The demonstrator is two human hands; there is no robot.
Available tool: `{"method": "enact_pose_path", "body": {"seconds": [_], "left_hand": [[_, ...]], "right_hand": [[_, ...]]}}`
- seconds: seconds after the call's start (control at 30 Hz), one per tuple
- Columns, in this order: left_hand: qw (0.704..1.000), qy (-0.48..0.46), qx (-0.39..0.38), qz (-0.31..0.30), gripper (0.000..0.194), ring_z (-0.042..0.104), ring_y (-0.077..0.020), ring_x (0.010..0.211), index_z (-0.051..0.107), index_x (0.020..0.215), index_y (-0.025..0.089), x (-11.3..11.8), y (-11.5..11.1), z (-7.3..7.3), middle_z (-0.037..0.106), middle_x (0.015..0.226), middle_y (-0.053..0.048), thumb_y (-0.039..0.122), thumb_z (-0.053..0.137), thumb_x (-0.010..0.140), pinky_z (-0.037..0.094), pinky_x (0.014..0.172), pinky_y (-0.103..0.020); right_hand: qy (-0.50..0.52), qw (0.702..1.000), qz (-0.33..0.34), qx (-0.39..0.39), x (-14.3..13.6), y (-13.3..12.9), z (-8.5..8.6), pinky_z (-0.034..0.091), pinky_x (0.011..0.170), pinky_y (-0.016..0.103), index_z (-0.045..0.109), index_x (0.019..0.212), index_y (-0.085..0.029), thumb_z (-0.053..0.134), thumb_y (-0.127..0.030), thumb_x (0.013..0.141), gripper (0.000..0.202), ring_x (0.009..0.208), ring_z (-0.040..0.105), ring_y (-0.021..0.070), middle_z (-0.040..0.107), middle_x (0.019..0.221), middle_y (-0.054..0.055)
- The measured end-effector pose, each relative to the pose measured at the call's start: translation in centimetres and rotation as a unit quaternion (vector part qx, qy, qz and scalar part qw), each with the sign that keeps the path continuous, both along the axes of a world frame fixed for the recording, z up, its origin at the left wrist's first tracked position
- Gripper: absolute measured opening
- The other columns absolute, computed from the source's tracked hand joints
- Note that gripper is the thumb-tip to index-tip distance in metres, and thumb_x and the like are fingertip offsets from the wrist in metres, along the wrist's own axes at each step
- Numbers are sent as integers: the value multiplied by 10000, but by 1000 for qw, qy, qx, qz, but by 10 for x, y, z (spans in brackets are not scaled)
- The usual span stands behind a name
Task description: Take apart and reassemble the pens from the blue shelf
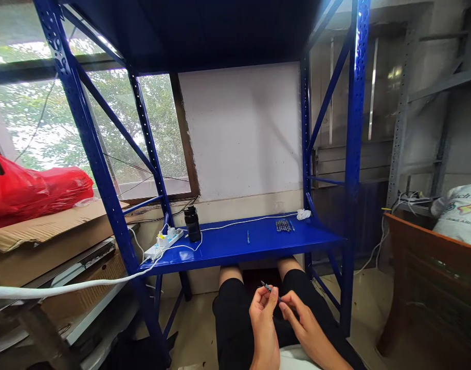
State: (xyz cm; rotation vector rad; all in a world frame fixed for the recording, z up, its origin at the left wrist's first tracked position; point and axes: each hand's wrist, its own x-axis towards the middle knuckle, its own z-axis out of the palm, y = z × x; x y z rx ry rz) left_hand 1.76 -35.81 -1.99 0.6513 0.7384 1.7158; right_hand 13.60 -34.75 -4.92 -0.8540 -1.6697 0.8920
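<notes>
Above my lap, my left hand [265, 313] pinches a thin dark pen [267, 287] near its tip, which points up and to the left. My right hand [303, 321] is closed around the pen's other end, close beside the left. Beyond them on the blue shelf [220, 252] lies a single blue pen [248, 236]. Farther right, several dark pens [284, 225] lie side by side in a row, with a bluish one at the right end.
A black bottle [192, 224] stands on the shelf's left part beside a white power strip [164, 244] with cables. Crumpled white material [303, 214] sits at the back right. Blue uprights frame both sides; a wooden cabinet [432, 267] stands right, a cardboard box [46, 236] left.
</notes>
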Motion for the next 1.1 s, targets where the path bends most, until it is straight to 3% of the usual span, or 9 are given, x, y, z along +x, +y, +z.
{"method": "enact_pose_path", "body": {"seconds": [0.1, 0.23, 0.47, 0.67, 0.83, 0.93, 1.1], "left_hand": [[1000, 8, -3, -5, 406, 650, -158, 752, 749, 896, 163, 0, 0, 0, 713, 884, -43, 423, 984, 690, 485, 615, -229], [1000, 16, 12, 0, 347, 663, -167, 853, 759, 908, 163, -1, -1, 0, 721, 907, -49, 393, 959, 742, 531, 775, -252], [1000, 9, 16, -18, 351, 602, -130, 680, 737, 890, 163, 0, 3, -3, 681, 844, -22, 404, 951, 749, 438, 545, -219], [1000, 13, 7, -2, 360, 704, -197, 894, 775, 904, 164, -2, 1, -3, 749, 926, -66, 402, 974, 720, 554, 818, -281], [1000, -6, -9, -26, 523, 697, -321, 1235, 809, 1150, 163, -3, 1, 2, 785, 1223, -170, 477, 942, 755, 554, 997, -369], [999, -5, -11, -39, 554, 708, -338, 1226, 810, 1186, 152, -4, 1, 2, 792, 1233, -189, 517, 913, 782, 546, 1036, -416], [1000, 0, -5, 6, 491, 730, -306, 1154, 816, 1085, 154, -4, 3, -2, 800, 1159, -156, 462, 961, 730, 558, 1006, -392]], "right_hand": [[7, 1000, -2, -8, -1, -1, -2, 455, 762, 308, 600, 977, -235, 571, -585, 1060, 360, 796, 606, 204, 656, 845, 11], [-6, 1000, 3, -9, -2, -3, 4, 418, 705, 297, 638, 998, -232, 499, -569, 1096, 378, 751, 553, 186, 634, 836, 5], [19, 1000, 10, -5, -2, 1, 2, 458, 753, 314, 611, 966, -232, 582, -574, 1056, 355, 769, 614, 204, 651, 822, 10], [3, 1000, 21, -14, -3, -3, 10, 420, 731, 294, 625, 999, -231, 502, -556, 1099, 362, 792, 560, 190, 633, 858, 5], [5, 1000, 9, -13, -3, -3, 13, 358, 667, 288, 664, 948, -212, 444, -588, 1109, 464, 724, 452, 169, 554, 788, -12], [1, 1000, 4, -13, -2, -2, 13, 341, 652, 289, 674, 940, -208, 445, -596, 1106, 480, 708, 436, 166, 540, 770, -13], [-6, 1000, -4, -4, 0, 1, 8, 379, 662, 283, 672, 976, -211, 517, -567, 1088, 404, 702, 503, 168, 594, 781, -9]]}}
